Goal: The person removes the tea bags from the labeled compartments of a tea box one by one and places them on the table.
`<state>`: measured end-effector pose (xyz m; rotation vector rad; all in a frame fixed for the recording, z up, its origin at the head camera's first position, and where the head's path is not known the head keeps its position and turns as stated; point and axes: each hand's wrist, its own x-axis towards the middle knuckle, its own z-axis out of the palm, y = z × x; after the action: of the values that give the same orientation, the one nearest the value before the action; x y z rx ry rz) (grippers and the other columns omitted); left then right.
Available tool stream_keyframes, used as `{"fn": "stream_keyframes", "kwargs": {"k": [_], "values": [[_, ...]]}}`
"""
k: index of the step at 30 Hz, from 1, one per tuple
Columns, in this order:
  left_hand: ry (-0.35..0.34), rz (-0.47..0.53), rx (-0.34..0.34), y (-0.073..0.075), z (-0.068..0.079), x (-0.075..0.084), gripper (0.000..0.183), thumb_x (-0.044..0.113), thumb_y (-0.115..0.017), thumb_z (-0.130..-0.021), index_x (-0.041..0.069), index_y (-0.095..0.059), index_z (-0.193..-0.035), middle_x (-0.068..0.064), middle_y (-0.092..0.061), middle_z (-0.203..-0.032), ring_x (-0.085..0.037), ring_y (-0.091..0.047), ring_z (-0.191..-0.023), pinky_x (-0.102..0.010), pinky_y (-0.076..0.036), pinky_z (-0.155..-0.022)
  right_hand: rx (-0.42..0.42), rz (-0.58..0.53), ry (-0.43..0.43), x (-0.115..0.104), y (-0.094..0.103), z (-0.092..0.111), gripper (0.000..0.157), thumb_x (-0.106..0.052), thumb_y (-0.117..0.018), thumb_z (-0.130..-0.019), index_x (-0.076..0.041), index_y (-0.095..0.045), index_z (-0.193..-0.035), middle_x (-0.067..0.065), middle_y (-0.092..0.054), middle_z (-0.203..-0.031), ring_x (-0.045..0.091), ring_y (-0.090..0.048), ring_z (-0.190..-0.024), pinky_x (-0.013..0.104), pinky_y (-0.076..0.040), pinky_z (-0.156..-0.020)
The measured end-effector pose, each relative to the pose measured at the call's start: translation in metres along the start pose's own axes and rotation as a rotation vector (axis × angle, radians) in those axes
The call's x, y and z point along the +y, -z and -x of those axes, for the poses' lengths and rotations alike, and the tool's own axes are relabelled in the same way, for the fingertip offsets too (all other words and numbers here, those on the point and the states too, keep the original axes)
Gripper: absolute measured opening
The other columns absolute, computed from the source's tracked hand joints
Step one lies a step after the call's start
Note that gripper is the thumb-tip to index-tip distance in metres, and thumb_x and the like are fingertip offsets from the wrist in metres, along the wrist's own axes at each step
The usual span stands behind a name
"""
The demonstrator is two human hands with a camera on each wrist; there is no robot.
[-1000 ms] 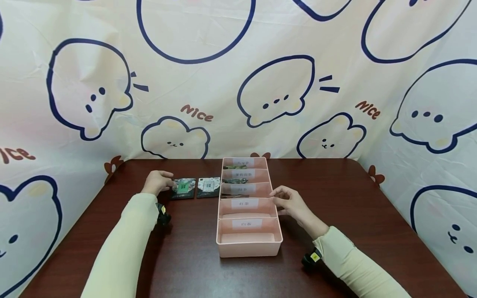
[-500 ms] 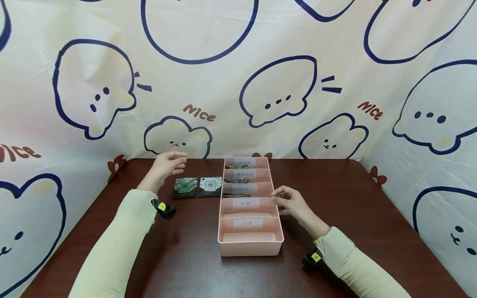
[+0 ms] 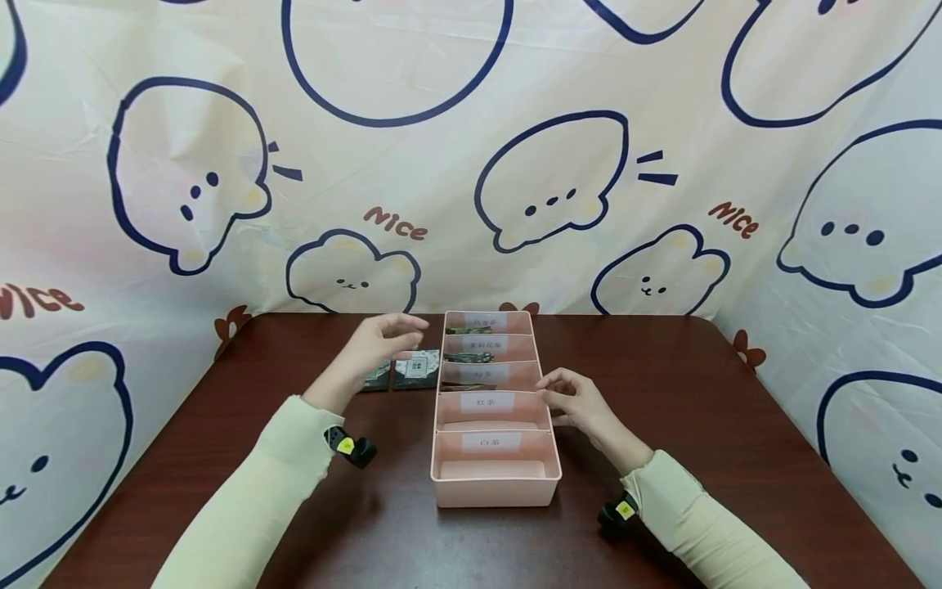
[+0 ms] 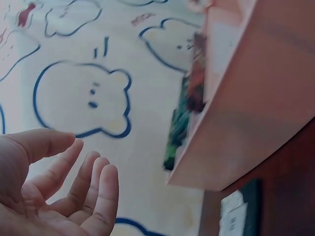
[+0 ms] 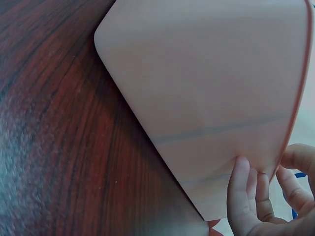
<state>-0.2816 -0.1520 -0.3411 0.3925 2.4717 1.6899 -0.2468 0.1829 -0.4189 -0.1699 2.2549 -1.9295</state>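
A long pink compartment box [image 3: 497, 493] stands on the table, with white labels in Chinese, two reading as kinds of tea. Tea packets [image 3: 468, 357] stick up in its three far compartments. My left hand [image 3: 371, 348] hovers left of the box, fingers loosely bent and holding nothing; the left wrist view shows its bare palm [image 4: 64, 196]. Beneath it lie two flat dark square tea packets, one with a white label [image 3: 416, 368], the other with a green-edged corner [image 3: 379, 378] showing, partly hidden by the hand. My right hand [image 3: 581, 405] grips the box's right rim, fingertips against the outer wall [image 5: 206, 88].
The dark brown wooden table [image 3: 662, 376] stretches to both sides of the box. Behind it hangs a cream cloth [image 3: 441, 180] printed with cartoon bears. A black camera [image 3: 352, 447] is strapped to each wrist.
My left hand has left the green-labelled packet, lifted up and away from it, then swung right over the packets. The right hand stays at the rim.
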Motion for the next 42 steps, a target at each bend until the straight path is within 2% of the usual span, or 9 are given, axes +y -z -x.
{"fn": "stream_keyframes", "kwargs": {"k": [3, 8, 12, 16, 21, 30, 33, 37, 42], "values": [[0.000, -0.013, -0.039, -0.013, 0.003, -0.005, 0.032, 0.017, -0.060, -0.096, 0.004, -0.061, -0.125, -0.018, -0.059, -0.127, -0.031, -0.060, -0.109, -0.044, -0.054, -0.089, 0.002, 0.002, -0.001, 0.000, 0.000, 0.000, 0.028, -0.006, -0.062, -0.091, 0.008, -0.056, -0.114, 0.006, -0.057, -0.091, 0.013, -0.062, -0.081, 0.038, -0.059, -0.070], [0.043, -0.044, -0.103, -0.031, 0.006, -0.017, 0.031, 0.017, -0.062, -0.095, 0.002, -0.063, -0.122, -0.016, -0.062, -0.115, -0.029, -0.062, -0.104, -0.044, -0.055, -0.087, 0.004, 0.003, 0.001, 0.001, 0.001, 0.001, 0.028, -0.006, -0.063, -0.091, 0.009, -0.056, -0.114, 0.005, -0.056, -0.089, 0.013, -0.062, -0.081, 0.038, -0.059, -0.070], [0.050, -0.065, -0.143, -0.038, 0.008, -0.026, 0.030, 0.015, -0.064, -0.093, 0.000, -0.064, -0.119, -0.012, -0.062, -0.104, -0.022, -0.062, -0.096, -0.046, -0.055, -0.086, 0.007, 0.000, 0.000, 0.001, 0.001, 0.001, 0.028, -0.006, -0.063, -0.091, 0.008, -0.056, -0.114, 0.005, -0.056, -0.089, 0.013, -0.062, -0.081, 0.038, -0.059, -0.071], [0.061, -0.073, -0.166, -0.041, 0.007, -0.031, 0.029, 0.014, -0.066, -0.091, 0.000, -0.066, -0.117, -0.010, -0.061, -0.096, -0.023, -0.062, -0.090, -0.044, -0.056, -0.082, 0.011, -0.001, -0.002, 0.001, 0.001, 0.000, 0.029, -0.006, -0.063, -0.091, 0.008, -0.056, -0.114, 0.005, -0.056, -0.089, 0.012, -0.062, -0.081, 0.038, -0.059, -0.070], [0.085, -0.105, -0.173, -0.043, 0.006, -0.035, 0.026, 0.012, -0.065, -0.091, 0.003, -0.069, -0.115, -0.010, -0.062, -0.097, -0.020, -0.062, -0.088, -0.038, -0.056, -0.078, 0.010, -0.005, -0.002, 0.001, 0.000, 0.000, 0.028, -0.007, -0.063, -0.091, 0.008, -0.056, -0.114, 0.005, -0.057, -0.089, 0.012, -0.063, -0.081, 0.038, -0.059, -0.070], [0.093, -0.164, -0.162, -0.046, 0.005, -0.037, 0.016, 0.013, -0.066, -0.091, 0.007, -0.076, -0.103, -0.011, -0.066, -0.116, -0.016, -0.059, -0.087, -0.032, -0.055, -0.073, 0.008, -0.003, -0.011, 0.000, 0.000, 0.000, 0.028, -0.006, -0.062, -0.091, 0.008, -0.056, -0.114, 0.006, -0.057, -0.090, 0.013, -0.065, -0.080, 0.038, -0.059, -0.070], [0.093, -0.171, -0.141, -0.047, 0.005, -0.037, 0.014, 0.012, -0.067, -0.090, 0.008, -0.077, -0.099, -0.009, -0.067, -0.111, -0.017, -0.057, -0.080, -0.033, -0.053, -0.070, 0.008, 0.001, -0.009, 0.000, 0.000, 0.000, 0.028, -0.006, -0.062, -0.091, 0.008, -0.056, -0.114, 0.006, -0.057, -0.091, 0.014, -0.065, -0.080, 0.038, -0.059, -0.070], [0.088, -0.168, -0.111, -0.048, 0.005, -0.036, 0.011, 0.011, -0.069, -0.088, 0.009, -0.077, -0.095, -0.006, -0.066, -0.095, -0.021, -0.053, -0.068, -0.036, -0.050, -0.066, 0.010, -0.005, -0.009, -0.001, -0.001, 0.000, 0.027, -0.006, -0.063, -0.091, 0.008, -0.056, -0.113, 0.006, -0.058, -0.090, 0.013, -0.065, -0.080, 0.039, -0.059, -0.070], [0.053, -0.164, -0.088, -0.048, 0.005, -0.034, 0.007, 0.010, -0.073, -0.085, 0.008, -0.078, -0.090, -0.004, -0.066, -0.085, -0.021, -0.052, -0.071, -0.041, -0.051, -0.068, 0.015, -0.012, -0.013, -0.001, -0.001, 0.000, 0.028, -0.006, -0.063, -0.091, 0.008, -0.056, -0.114, 0.005, -0.058, -0.090, 0.013, -0.065, -0.080, 0.039, -0.059, -0.070]]}}
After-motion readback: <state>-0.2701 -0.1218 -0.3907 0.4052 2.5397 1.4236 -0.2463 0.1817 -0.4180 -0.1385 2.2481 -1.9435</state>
